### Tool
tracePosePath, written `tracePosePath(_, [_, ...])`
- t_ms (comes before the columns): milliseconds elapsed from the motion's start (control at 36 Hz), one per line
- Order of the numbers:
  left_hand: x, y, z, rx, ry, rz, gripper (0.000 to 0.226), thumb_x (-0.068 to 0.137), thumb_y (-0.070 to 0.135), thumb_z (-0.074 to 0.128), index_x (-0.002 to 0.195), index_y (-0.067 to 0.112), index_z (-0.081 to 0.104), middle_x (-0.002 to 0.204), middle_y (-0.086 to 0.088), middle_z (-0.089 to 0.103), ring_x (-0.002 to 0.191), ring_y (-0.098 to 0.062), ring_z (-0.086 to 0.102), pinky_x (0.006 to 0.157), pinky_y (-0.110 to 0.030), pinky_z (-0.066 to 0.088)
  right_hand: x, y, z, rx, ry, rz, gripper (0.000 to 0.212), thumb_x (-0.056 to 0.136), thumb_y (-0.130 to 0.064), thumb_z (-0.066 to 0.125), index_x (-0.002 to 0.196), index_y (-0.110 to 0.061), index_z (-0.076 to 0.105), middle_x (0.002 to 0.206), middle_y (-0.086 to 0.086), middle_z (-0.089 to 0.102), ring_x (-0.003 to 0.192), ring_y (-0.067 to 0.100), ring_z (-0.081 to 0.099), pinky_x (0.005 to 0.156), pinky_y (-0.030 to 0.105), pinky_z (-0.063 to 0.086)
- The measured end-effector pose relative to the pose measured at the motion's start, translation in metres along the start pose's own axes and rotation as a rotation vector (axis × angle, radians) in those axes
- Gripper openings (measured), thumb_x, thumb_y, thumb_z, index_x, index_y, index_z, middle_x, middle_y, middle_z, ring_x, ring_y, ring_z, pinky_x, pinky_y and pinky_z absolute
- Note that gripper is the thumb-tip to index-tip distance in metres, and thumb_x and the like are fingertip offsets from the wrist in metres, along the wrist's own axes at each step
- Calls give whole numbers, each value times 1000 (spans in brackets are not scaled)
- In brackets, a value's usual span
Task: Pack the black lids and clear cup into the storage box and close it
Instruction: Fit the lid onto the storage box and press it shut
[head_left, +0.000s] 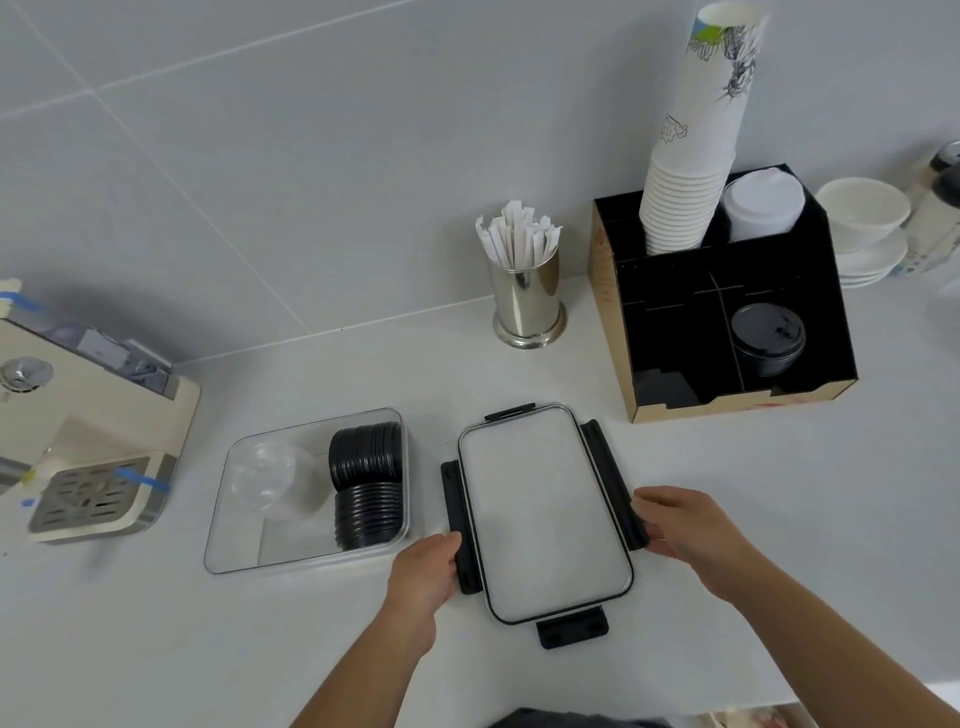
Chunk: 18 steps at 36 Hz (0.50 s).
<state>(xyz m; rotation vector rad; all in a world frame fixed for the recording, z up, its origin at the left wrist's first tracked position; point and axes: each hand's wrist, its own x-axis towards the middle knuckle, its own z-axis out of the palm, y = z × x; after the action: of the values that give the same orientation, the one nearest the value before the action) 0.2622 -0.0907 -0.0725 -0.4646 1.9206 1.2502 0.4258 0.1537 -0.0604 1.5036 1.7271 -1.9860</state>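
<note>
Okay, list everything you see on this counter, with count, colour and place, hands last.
box: one, clear, open, centre-left
black lids: two stacks, in box, right side
clear cup: one, on its side in box, left
box lid: one, clear, black latches, right of box
coffee machine: one, cream, far left
straw holder: one, silver, white wrapped straws, back centre
organizer: one, black and brown, back right, holds paper cups, white lids, black lids
bowl: one, white, on plates, far right
left hand: grips lid's left latch
right hand: grips lid's right latch

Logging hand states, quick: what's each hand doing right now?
Left hand: gripping the left side latch of the box lid.
Right hand: gripping the lid's right side latch.
</note>
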Motion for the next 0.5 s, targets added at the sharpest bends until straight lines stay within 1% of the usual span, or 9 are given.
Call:
tracePosePath(28, [0, 1, 1, 0, -1, 1, 11, 92, 20, 64, 85, 11, 62, 92, -9, 62, 86, -21, 54, 79, -32, 45, 2, 1, 0, -13, -4, -6, 26, 89, -12, 61, 103, 11, 62, 84, 19, 65, 77, 25, 62, 89, 42, 57])
tracePosePath(56, [0, 1, 2, 0, -6, 4, 11, 91, 18, 64, 84, 12, 60, 90, -9, 60, 85, -21, 52, 78, -33, 44, 4, 3, 0, -29, 0, -11, 22, 88, -11, 64, 102, 6, 65, 87, 12, 70, 78, 23, 65, 85, 39, 59])
tracePosePath(139, [-1, 1, 7, 1, -40, 29, 6, 88, 13, 67, 83, 10, 64, 87, -11, 60, 81, -22, 52, 76, -36, 43, 7, 3, 2, -131, 37, -25, 17, 84, -9, 70, 100, -12, 68, 94, 10, 72, 84, 23, 70, 74, 33, 60])
tracePosePath(222, [-3, 0, 15, 49, -59, 51, 12, 80, 13, 72, 83, 2, 73, 84, -10, 69, 76, -22, 59, 75, -32, 49, 7, 0, 6, -266, 67, -41, 10, 81, -8, 71, 90, -11, 70, 85, 10, 72, 78, 26, 71, 74, 40, 62])
tracePosePath(250, [-5, 1, 18, 89, -41, 60, 10, 80, 12, 73, 86, 3, 75, 85, -7, 73, 74, -22, 64, 73, -30, 53, 7, -1, 7, -304, 79, -46, 6, 80, -8, 71, 86, -10, 70, 82, 11, 72, 76, 27, 72, 74, 43, 62])
tracePosePath(278, [-7, 2, 20, 120, -10, 71, 12, 82, 11, 73, 93, 7, 76, 88, -5, 75, 76, -22, 67, 71, -29, 56, 7, -2, 8, -341, 89, -54, 3, 80, -8, 70, 83, -9, 70, 80, 13, 72, 73, 28, 72, 73, 45, 61])
tracePosePath(333, [-6, 1, 21, 217, 46, 96, 27, 82, 14, 73, 108, 11, 72, 96, -5, 74, 87, -23, 71, 74, -31, 58, 8, -4, 10, -405, 103, -64, 6, 81, -10, 67, 82, -4, 69, 78, 16, 72, 68, 28, 72, 71, 47, 61])
tracePosePath(389, [-7, 4, 22, 302, 62, 115, 32, 82, 16, 72, 113, 10, 69, 97, -4, 72, 89, -21, 70, 71, -29, 57, 10, -5, 13, -443, 107, -66, 9, 80, -11, 65, 80, -3, 68, 76, 17, 72, 64, 29, 72, 68, 47, 61])
tracePosePath(500, [-11, 10, 26, 385, 76, 142, 24, 85, 13, 67, 108, 11, 71, 91, 1, 72, 75, -10, 66, 54, -16, 46, 13, -3, 15, -457, 126, -69, 10, 81, -10, 62, 78, -2, 66, 77, 20, 71, 65, 33, 72, 65, 48, 61])
